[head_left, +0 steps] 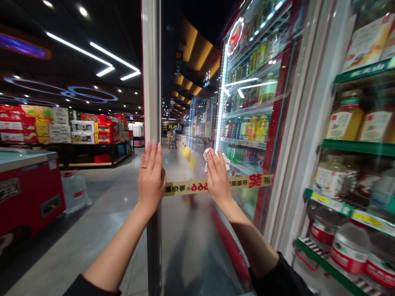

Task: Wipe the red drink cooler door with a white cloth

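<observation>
A glass fridge door (191, 230) stands swung out in front of me, with a pale metal frame (152, 82) along its left edge. My left hand (151, 176) rests against that frame, its fingers stretched upward and nothing visible in them. On the glass, my right hand (218, 176) presses a white cloth (206, 158) under its fingers; part of the cloth sticks out around the fingertips. A yellowish printed strip (182, 188) with red and black characters runs across the glass at hand height, passing by my right hand.
Fridge shelves (354, 147) with bottles and large jars (350, 246) stand at the right. Through or reflected in the glass appears a lit drinks cooler (256, 102). A red chest freezer (27, 193) is at the left, with stacked boxes (83, 127) behind it.
</observation>
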Demonstrator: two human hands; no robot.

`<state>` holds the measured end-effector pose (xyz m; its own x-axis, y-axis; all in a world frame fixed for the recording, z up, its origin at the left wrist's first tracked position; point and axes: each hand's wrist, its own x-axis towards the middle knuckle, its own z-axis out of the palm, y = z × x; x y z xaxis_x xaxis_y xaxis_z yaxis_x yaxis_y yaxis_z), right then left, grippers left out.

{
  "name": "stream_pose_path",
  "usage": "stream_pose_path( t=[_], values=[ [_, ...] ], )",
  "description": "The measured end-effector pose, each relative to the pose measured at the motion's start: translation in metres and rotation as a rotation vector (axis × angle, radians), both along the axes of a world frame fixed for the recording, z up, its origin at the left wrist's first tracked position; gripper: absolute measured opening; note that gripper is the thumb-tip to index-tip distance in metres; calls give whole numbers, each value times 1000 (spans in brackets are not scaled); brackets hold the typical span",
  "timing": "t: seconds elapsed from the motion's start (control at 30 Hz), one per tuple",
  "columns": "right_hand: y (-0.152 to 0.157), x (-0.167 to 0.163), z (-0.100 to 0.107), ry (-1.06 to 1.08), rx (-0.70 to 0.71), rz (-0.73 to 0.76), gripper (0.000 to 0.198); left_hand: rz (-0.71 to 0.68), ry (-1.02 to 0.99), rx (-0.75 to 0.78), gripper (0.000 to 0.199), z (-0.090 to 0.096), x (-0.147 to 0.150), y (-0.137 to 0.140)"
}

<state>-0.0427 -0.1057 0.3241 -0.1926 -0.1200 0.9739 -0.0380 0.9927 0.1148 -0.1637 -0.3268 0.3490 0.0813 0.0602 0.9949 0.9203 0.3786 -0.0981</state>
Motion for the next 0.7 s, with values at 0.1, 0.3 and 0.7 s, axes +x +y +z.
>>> stream_pose_path(
  t=[0.1,0.3,0.7],
  values=[
    [-13,-5,-4,10,1,-23,84,-42,-51,18,92,-2,0,2],
    [-29,-20,23,-37,159,31,85,-61,-86,25,94,-10,-2,3],
    [-57,-43,36,-84,184,60,81,-107,-140,-6,100,-20,-2,3]
  ],
)
